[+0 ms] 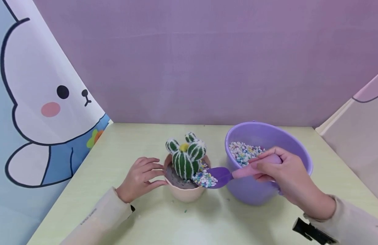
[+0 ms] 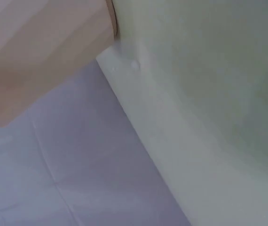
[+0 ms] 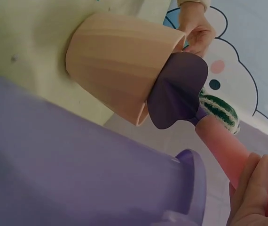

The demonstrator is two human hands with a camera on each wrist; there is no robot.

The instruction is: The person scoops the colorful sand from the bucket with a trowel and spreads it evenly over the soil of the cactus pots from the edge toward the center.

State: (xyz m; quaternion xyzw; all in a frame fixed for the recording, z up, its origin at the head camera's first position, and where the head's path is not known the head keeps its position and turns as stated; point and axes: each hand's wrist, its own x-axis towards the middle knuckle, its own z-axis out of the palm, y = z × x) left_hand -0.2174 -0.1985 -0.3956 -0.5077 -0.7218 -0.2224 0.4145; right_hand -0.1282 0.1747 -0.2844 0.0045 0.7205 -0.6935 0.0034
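My right hand point(image 1: 288, 173) grips the pink handle of a small trowel point(image 1: 220, 177) with a purple blade. Small pastel pebbles point(image 1: 207, 179) lie on the blade tip, which reaches over the right rim of a peach flowerpot point(image 1: 187, 194). In the pot stands a green cactus point(image 1: 185, 163) with white stripes and a yellow tuft, in grey soil with some pebbles at its right. With fingers spread, my left hand point(image 1: 143, 177) touches the pot's left rim. The right wrist view shows the trowel blade point(image 3: 178, 89) from below, across the pot's mouth.
A purple bucket point(image 1: 253, 194) holding many pastel pebbles point(image 1: 242, 151) stands right of the pot, under my right hand. A few crumbs lie on the pale table point(image 1: 140, 136). Behind is a purple backdrop point(image 1: 189, 68), with a cartoon-printed sheet point(image 1: 32, 85) at left.
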